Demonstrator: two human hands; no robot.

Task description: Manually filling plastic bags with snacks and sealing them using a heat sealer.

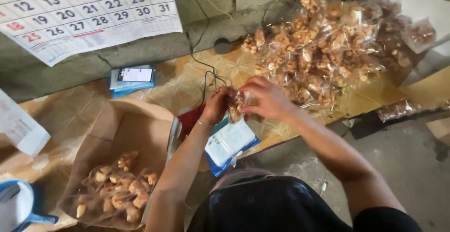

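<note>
open box (140,129): at 7 o'clock of the hands, cardboard, holds loose snack pieces (117,190) in clear plastic, not yet bagged.
phone (133,76): at 10 o'clock, on a blue pack beside the wall.
left hand (218,104): closed, pinching the top of the small bag (236,108).
small bag: clear, partly filled with snack pieces, held between both hands above the mat.
blue-and-white pouch (229,143): at 6 o'clock, just below the hands.
right hand (267,98): closed, fingers gripping the small bag's other side.
finished bags (328,49): at 2 o'clock, a large heap, well ahead of what is left in the open box.
</note>
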